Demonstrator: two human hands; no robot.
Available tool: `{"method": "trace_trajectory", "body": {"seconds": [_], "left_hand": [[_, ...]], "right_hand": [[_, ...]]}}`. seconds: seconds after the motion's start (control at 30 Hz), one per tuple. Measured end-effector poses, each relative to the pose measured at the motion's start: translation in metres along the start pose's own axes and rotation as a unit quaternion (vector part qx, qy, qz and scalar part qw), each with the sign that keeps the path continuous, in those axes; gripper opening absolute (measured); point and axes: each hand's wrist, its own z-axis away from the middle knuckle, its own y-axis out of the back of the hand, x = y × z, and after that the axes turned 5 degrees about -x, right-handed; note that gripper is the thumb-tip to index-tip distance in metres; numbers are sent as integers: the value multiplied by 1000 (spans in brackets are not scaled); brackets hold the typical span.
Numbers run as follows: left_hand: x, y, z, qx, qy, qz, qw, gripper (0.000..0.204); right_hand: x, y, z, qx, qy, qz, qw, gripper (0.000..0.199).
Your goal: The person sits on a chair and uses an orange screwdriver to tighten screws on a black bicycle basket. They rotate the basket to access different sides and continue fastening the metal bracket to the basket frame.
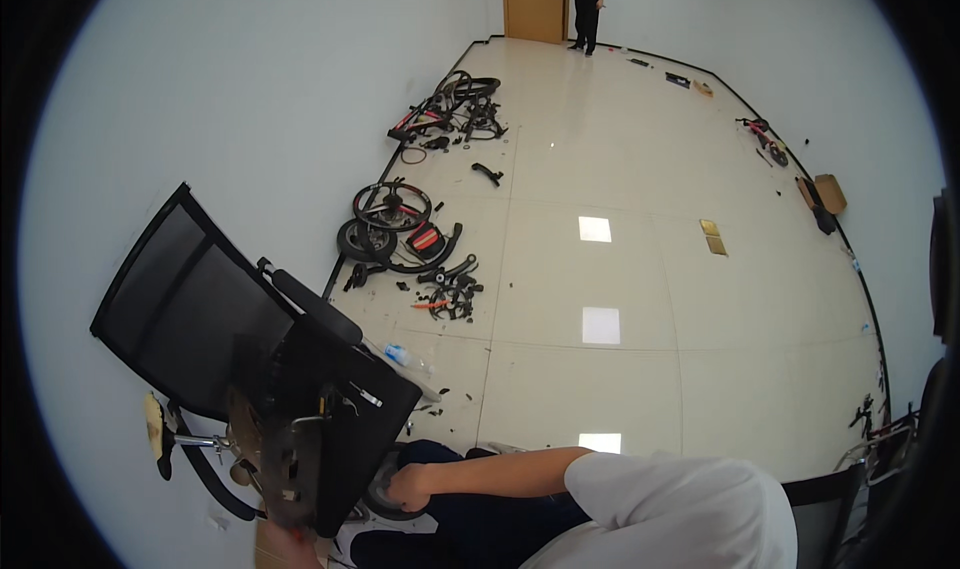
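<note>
At the lower middle, my right hand is closed at the edge of a dark round wheel-like part beside my leg. Its fingertips are mostly hidden. My left hand shows low at the left, smeared by motion, below a blurred brownish panel-like thing whose kind I cannot make out. Just above is a black mesh office chair against the wall. On its dark seat lies a small silver and white tool-like piece.
Wheels, tyres and loose bicycle parts lie along the left wall, with more parts farther off. A clear plastic bottle lies by the chair. A person stands near the wooden door. An opened cardboard box sits at right.
</note>
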Motion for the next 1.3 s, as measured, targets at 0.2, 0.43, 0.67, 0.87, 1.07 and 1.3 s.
{"method": "trace_trajectory", "body": {"seconds": [0.2,0.43,0.67,0.87,1.07,1.3], "left_hand": [[-14,13,-1,58,-15,35,998,44],[-5,-30,40,125,-22,-26,992,26],[-26,-124,112,124,-48,-55,990,24],[-66,-154,152,159,11,-42,986,25],[-104,-153,150,49,9,-109,993,17],[-118,-155,179,-21,-110,-158,981,33]], "right_hand": [[-9,0,0,-10,-11,-2,1000,41],[-6,-7,-5,6,-3,20,1000,42],[-1,-2,-3,0,-14,0,1000,42],[-10,4,13,48,10,-16,999,37],[-7,16,19,-12,52,-73,996,44],[-24,-9,12,-74,138,-241,958,47]]}}
